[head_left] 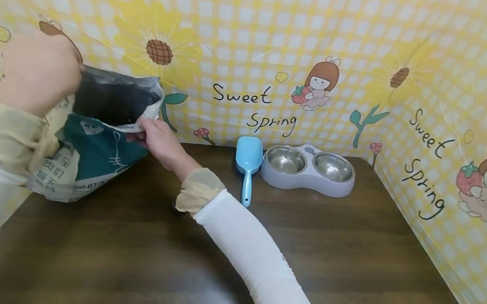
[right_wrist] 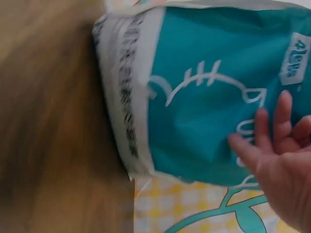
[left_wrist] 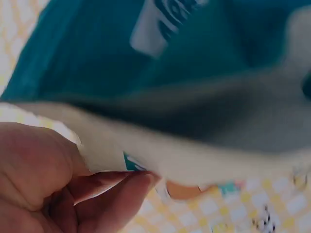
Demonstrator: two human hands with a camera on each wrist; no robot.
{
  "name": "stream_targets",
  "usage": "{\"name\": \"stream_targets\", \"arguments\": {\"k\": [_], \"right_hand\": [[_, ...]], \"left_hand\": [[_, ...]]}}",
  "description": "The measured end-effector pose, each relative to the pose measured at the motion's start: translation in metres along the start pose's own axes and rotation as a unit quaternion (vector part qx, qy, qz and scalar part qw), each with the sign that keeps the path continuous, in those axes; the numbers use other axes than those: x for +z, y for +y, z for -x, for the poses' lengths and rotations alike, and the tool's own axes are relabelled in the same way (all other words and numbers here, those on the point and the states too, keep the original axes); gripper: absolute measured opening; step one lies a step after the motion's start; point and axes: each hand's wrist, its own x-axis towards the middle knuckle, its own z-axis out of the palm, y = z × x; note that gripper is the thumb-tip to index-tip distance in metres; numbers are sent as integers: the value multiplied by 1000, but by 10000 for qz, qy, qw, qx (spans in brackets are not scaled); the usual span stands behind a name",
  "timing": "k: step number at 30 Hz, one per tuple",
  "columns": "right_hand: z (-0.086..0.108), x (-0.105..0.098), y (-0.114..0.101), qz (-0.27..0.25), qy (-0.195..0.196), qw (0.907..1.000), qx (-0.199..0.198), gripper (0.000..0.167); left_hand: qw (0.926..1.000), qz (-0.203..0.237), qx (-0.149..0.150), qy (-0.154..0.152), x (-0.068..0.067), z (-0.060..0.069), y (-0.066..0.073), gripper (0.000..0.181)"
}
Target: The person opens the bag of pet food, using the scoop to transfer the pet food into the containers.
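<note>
One teal-and-white bag (head_left: 98,147) far left, mouth gaping, kinda too dark inside to see contents, left grip (head_left: 43,75) and right grip (head_left: 160,140) both pinching its rim. Next: blue scoop (head_left: 249,157) on the surface (head_left: 325,254), then a grey stand (head_left: 305,180) with two metal bowls (head_left: 284,163).

Head: fwd/dn, wide | L wrist: v. close, prob. bag rim (left_wrist: 104,145) | R wrist: nr, same bag (right_wrist: 199,119)
</note>
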Motion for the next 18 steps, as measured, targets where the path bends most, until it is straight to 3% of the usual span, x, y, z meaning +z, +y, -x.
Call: {"name": "stream_targets", "arguments": {"k": [1, 3, 5, 7, 13, 18], "right_hand": [[4, 0, 4, -11, 94, 10000, -16, 41], [16, -2, 8, 62, 290, 9996, 11, 42], [32, -10, 10, 421, 513, 9977, 151, 43], [49, -17, 10, 770, 685, 9940, 376, 44], [89, -37, 11, 1515, 620, 9818, 963, 50], [107, -56, 23, 1505, 405, 9737, 1664, 49]], "left_hand": [[9999, 31, 8, 119, 4, 3, 4, 32], [9998, 102, -134, 73, 8, 12, 18, 34], [9996, 222, -131, 142, 15, 22, 35, 34], [9987, 301, -408, 112, 20, 35, 53, 42], [9938, 602, -920, -151, 36, 76, 96, 62], [9845, 1236, -1133, 506, 75, 97, 124, 52]]}}
